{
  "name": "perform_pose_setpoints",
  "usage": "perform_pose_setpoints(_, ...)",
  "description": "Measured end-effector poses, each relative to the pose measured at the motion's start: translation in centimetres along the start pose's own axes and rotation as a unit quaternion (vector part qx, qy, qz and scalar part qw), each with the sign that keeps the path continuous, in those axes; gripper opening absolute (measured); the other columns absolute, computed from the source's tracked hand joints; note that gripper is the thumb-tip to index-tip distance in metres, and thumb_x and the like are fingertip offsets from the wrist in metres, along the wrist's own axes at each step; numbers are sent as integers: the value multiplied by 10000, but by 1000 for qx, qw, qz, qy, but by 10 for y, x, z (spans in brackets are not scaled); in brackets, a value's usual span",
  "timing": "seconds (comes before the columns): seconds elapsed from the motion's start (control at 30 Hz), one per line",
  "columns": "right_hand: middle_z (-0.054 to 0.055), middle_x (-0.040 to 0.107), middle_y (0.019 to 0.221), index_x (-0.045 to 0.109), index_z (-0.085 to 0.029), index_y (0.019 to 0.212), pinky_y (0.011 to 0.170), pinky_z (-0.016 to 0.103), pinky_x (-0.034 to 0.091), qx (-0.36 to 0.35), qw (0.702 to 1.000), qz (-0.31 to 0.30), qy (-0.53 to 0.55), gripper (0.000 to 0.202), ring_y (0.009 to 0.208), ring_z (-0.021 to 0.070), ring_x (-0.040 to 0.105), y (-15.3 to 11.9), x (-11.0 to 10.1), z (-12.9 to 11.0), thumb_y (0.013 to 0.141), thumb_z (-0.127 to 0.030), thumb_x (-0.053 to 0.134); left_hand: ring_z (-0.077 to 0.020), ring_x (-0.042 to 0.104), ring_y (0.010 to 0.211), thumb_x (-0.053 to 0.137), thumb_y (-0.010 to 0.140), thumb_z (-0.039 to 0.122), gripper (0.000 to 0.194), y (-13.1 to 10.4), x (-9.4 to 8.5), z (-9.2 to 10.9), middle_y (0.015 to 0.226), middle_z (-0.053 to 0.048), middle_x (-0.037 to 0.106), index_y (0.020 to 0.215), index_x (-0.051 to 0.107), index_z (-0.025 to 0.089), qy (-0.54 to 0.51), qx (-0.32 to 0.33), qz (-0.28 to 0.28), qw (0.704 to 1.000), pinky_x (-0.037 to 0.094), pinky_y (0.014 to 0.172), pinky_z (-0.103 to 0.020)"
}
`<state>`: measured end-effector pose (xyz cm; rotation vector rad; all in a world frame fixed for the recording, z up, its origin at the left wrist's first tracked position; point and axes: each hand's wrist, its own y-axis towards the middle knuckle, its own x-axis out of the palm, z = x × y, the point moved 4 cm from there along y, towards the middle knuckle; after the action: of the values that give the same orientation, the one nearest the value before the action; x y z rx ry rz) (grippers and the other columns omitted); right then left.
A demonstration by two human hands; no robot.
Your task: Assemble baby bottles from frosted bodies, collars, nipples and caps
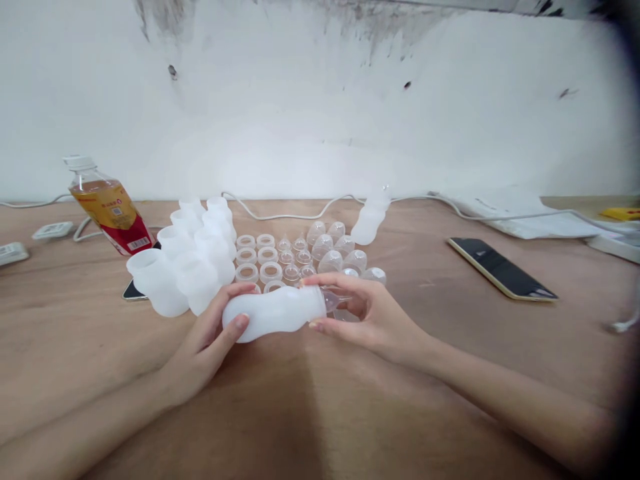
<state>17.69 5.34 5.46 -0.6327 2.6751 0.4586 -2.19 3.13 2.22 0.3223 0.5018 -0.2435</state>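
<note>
A frosted white baby bottle [277, 312] lies sideways between my hands, its mouth end to the right. My left hand [213, 330] is closed round its base. At the other end, my right hand [373, 313] grips the collar ring between thumb and fingers. A clear nipple [331, 300] sticks out of that collar, partly behind my fingers. Beyond the bottle stand rows of collar rings [246, 257], loose nipples [291, 272] and clear domed caps [330, 261]. To their left are several open frosted bottles [193, 277].
One bottle with a nipple on top [369, 217] stands behind the caps. A tilted-looking drink bottle [113, 207] is at left, a phone [500, 268] at right. A white cable [300, 217] runs along the wall, by a white plastic bag [530, 217].
</note>
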Motion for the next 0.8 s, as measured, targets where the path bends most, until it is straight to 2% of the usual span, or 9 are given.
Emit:
perform_pose_setpoints(0.07,46,602,1040,557,-195,1028,777,307,518,2,1000,3,0,389,930,179,581,1,0,1,657,-243,664,-214,488,1026,437,831,303,313,0,3,-2,1136,-32,491,1140,396,271,-1,32,-2,999,430,840,-313)
perform_pose_setpoints(0.17,48,606,1035,569,-200,1019,769,306,520,-2,1000,7,-4,378,932,182,581,1,-1,-1,655,-240,663,-213,396,1134,544,772,225,397,0,5,-1,1183,-43,436,1134,385,268,5,99,27,995,362,931,-337)
perform_pose_setpoints(0.23,46,605,1043,573,-208,1021,777,312,518,-8,1000,8,-8,379,942,186,578,0,-2,-4,654,-241,663,-217,378,1151,596,733,226,478,0,4,0,1192,-46,426,1151,367,269,5,108,51,993,327,962,-362)
perform_pose_setpoints(0.33,46,595,1072,572,-213,1034,812,326,504,-22,1000,8,-21,390,984,195,562,-1,-4,-7,656,-249,664,-235,416,1117,536,770,339,471,1,2,2,1197,-51,442,1192,340,261,-24,61,34,997,367,927,-374)
perform_pose_setpoints(0.43,49,588,1088,569,-210,1043,836,327,490,-32,999,7,-37,398,1009,196,548,-2,-6,-7,659,-257,661,-224,521,962,340,856,395,344,1,2,0,1123,-50,507,1167,378,253,-68,-14,-5,998,480,733,-321)
perform_pose_setpoints(0.5,50,584,1096,568,-211,1046,841,331,485,-30,998,8,-49,399,1013,197,545,-2,-7,-5,660,-262,658,-214,540,918,380,848,367,321,2,3,-2,1118,-52,507,1148,393,252,-82,-23,-13,996,495,675,-296)
perform_pose_setpoints(0.57,51,581,1103,568,-215,1045,848,341,480,-23,998,11,-57,401,1020,202,540,-1,-7,-3,659,-270,659,-223,495,1020,482,808,294,343,3,4,-3,1177,-56,460,1138,398,255,-74,20,-8,997,473,783,-321)
perform_pose_setpoints(0.67,50,581,1091,567,-220,1042,844,349,484,-24,998,10,-52,390,1008,200,545,0,-7,-3,664,-264,654,-225,357,1187,541,773,212,389,4,5,-4,1255,-56,393,1136,407,263,-55,86,7,995,351,958,-373)
perform_pose_setpoints(0.8,41,587,1057,566,-225,1040,824,339,495,-42,998,2,-56,376,981,189,552,1,-8,-7,674,-241,645,-260,326,1218,519,786,290,441,5,5,-3,1309,-75,373,1200,372,246,-82,67,1,994,324,979,-421)
